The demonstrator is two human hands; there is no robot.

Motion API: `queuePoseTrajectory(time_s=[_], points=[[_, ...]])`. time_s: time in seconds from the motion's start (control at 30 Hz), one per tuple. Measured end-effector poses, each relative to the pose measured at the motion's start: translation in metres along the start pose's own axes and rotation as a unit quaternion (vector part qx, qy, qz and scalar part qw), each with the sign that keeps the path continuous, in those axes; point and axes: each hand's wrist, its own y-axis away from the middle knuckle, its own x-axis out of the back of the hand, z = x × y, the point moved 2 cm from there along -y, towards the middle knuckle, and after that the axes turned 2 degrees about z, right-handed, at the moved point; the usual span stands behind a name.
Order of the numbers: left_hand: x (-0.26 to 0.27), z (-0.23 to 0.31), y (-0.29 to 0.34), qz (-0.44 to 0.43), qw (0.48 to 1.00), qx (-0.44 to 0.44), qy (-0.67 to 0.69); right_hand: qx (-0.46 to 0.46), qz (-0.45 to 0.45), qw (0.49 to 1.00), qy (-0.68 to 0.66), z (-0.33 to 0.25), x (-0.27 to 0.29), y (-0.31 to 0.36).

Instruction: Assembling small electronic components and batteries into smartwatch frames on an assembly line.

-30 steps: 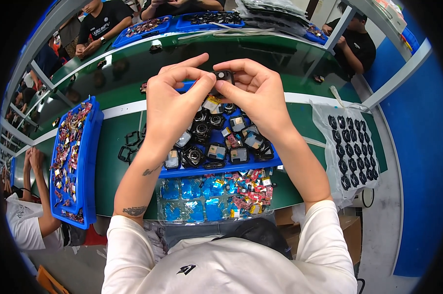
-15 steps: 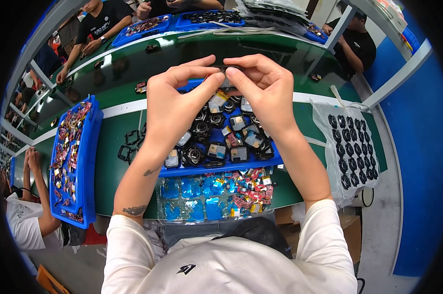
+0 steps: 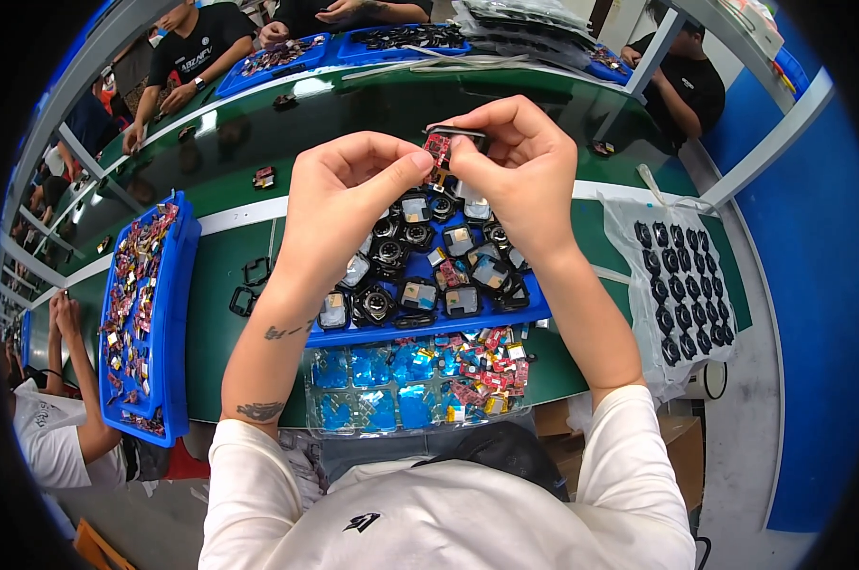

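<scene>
Above the middle of the bench my right hand (image 3: pixel 524 171) grips a dark watch case (image 3: pixel 469 132) between thumb and fingers. A small red circuit board (image 3: pixel 437 144) hangs at its left side, with my left hand (image 3: pixel 339 190) pinching it by thumb and fingertips. Whether the board is still joined to the case I cannot tell. Below both hands lies a blue tray (image 3: pixel 420 335) full of black watch cases (image 3: pixel 389 252), some showing screens or opened backs. Nearer me, a clear compartment tray (image 3: pixel 349 430) holds blue-filmed pieces and a heap of red circuit boards (image 3: pixel 491 366).
At left stands a blue bin (image 3: pixel 190 304) of red boards. Black frames (image 3: pixel 243 302) lie beside the middle tray. A white sheet (image 3: pixel 643 332) at right carries rows of black parts. Loose parts (image 3: pixel 263 178) rest on the green belt. Other people work across and at left.
My hands have drawn slightly apart, and the red circuit board now shows between them. The dark case has tilted in my right hand. A loose part on the belt has shifted left.
</scene>
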Motion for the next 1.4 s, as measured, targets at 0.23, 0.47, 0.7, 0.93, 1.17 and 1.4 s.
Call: queuePoseTrajectory(time_s=[0.23,0.47,0.7,0.93,1.17,1.4], points=[[0.000,-0.003,-0.006,0.053,0.998,-0.012,-0.032,0.004,-0.052,0.999,-0.014,-0.004,0.002,-0.003],[0.027,0.011,-0.011,0.110,0.991,-0.050,-0.050,-0.003,0.007,1.000,0.031,-0.006,0.021,-0.017],[0.041,0.033,-0.004,0.130,0.984,-0.098,-0.064,-0.060,0.143,0.981,0.115,0.076,0.113,-0.064],[0.048,0.041,-0.002,0.138,0.978,-0.120,-0.105,-0.256,0.238,0.905,0.243,0.152,0.199,-0.058],[0.041,0.040,-0.003,0.133,0.977,-0.111,-0.121,-0.251,0.267,0.873,0.321,0.133,0.287,-0.065],[0.037,0.031,-0.007,0.112,0.975,-0.096,-0.166,-0.286,0.395,0.787,0.378,0.117,0.401,-0.068]])
